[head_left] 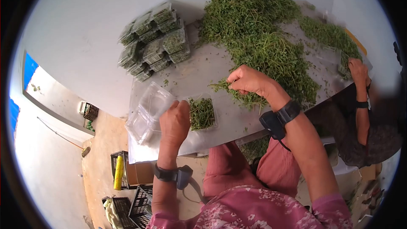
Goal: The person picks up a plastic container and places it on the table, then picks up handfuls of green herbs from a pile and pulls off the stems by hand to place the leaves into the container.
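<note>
My right hand [252,82] pinches a few green herb sprigs [220,85] in front of the big herb heap [271,55]. A clear plastic container [216,114] with green herbs inside sits on the table, lower left of that hand. Closed at the container's left side is my left hand [176,121], which appears to grip its edge; the fingertips are partly hidden. Several empty clear plastic containers [146,112] lie just left of this hand. Both wrists wear dark straps with small boxes.
Filled, lidded containers [154,42] stand stacked at the back left of the metal table [190,74]. At the right, another person's hand [358,71] is beside a container and more herbs [326,34]. Black crates [121,212] and a yellow roll [118,172] are on the floor.
</note>
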A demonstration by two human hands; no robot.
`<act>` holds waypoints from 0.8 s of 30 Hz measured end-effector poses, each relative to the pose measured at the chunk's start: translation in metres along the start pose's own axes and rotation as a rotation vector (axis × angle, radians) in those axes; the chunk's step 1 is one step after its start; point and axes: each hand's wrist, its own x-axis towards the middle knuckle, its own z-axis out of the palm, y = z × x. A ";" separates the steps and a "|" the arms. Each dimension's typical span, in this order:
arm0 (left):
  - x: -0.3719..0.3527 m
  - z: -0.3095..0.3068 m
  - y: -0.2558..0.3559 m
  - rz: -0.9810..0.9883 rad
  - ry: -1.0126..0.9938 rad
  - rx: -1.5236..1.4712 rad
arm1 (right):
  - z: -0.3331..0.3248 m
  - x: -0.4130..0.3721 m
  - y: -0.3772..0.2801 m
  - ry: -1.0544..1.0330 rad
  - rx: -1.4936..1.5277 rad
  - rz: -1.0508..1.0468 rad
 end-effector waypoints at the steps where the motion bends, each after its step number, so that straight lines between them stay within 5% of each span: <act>1: 0.000 -0.004 -0.002 -0.006 0.031 -0.045 | -0.001 -0.001 -0.002 0.016 -0.009 0.004; 4: -0.004 -0.006 -0.011 -0.003 0.153 -0.197 | 0.002 -0.004 -0.005 0.056 0.041 0.009; 12: -0.014 -0.004 -0.015 -0.456 -0.076 -0.723 | 0.058 0.015 0.000 -0.078 0.556 -0.016; 15: -0.015 -0.003 -0.016 -0.483 -0.100 -0.767 | 0.080 0.018 0.004 -0.110 0.478 0.048; 19: -0.017 -0.006 -0.015 -0.469 -0.149 -0.782 | 0.088 0.018 0.001 -0.080 -0.107 0.072; 24: -0.021 0.001 -0.018 -0.374 -0.134 -0.678 | 0.071 0.016 0.000 0.088 -0.452 -0.158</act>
